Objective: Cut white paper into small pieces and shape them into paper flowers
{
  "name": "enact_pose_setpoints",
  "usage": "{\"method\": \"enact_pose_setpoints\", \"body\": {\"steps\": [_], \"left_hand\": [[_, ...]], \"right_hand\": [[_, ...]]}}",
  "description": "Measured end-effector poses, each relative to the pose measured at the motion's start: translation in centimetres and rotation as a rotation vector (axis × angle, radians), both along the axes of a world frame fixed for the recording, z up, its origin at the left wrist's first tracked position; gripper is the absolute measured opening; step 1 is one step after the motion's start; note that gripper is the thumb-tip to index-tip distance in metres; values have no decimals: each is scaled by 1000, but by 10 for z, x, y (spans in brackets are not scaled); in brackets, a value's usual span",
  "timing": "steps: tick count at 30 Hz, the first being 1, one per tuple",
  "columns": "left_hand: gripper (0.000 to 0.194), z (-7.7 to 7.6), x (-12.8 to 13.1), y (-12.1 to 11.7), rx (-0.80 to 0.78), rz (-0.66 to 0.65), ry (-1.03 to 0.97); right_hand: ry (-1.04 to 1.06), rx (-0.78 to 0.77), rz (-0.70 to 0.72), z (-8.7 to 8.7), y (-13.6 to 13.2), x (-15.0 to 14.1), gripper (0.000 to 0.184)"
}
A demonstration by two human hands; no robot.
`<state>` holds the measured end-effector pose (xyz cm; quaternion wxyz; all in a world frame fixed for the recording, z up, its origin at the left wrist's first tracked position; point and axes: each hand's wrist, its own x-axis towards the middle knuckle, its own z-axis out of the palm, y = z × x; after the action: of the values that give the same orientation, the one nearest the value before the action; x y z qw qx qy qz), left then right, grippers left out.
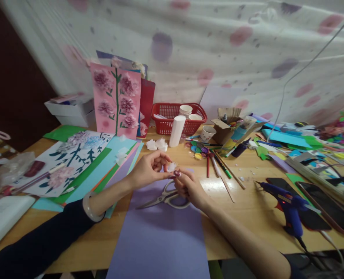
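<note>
Between the fingertips of both hands is a small white tissue-paper flower (172,167). My left hand (150,168) pinches it from the left, thumb and forefinger curled together. From the right, my right hand (189,186) pinches its base, the other fingers folded in. Below the hands, a pair of scissors (157,201) lies closed on a purple sheet of paper (160,240), its handles partly covered by my right hand. More white tissue pieces (157,144) sit behind the hands, beside an upright white roll (177,131).
A red basket (167,126) with paper cups stands at the back. Finished flower pictures (116,99) lean to its left, and coloured sheets (87,186) lie at left. On the right are a paint palette (199,149), pencils (222,164), a blue glue gun (288,205) and phones (331,205).
</note>
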<state>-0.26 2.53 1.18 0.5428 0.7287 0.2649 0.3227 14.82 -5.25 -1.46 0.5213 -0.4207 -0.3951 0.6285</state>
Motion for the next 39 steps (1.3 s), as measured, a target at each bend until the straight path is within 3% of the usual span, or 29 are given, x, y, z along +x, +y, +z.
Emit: {"method": "enact_pose_setpoints", "body": {"steps": [6, 12, 15, 20, 28, 33, 39], "left_hand": [[41, -2, 0, -2, 15, -38, 35], [42, -2, 0, -1, -19, -39, 40], [43, 1, -1, 0, -17, -46, 16], [28, 13, -8, 7, -27, -82, -34], [35, 15, -11, 8, 57, 15, 41], [30, 15, -10, 10, 144, 55, -33], [33, 16, -9, 6, 32, 4, -8]], "right_hand": [[-160, 81, -119, 1, -1, -5, 34], [-163, 103, -145, 2, -2, -4, 33], [-128, 106, -145, 4, -3, -3, 33], [-129, 119, -181, 6, -2, 0, 32], [-187, 131, -198, 7, -2, 0, 31], [-221, 139, -209, 6, -1, 0, 30], [-232, 158, -203, 6, -2, 1, 26]]}}
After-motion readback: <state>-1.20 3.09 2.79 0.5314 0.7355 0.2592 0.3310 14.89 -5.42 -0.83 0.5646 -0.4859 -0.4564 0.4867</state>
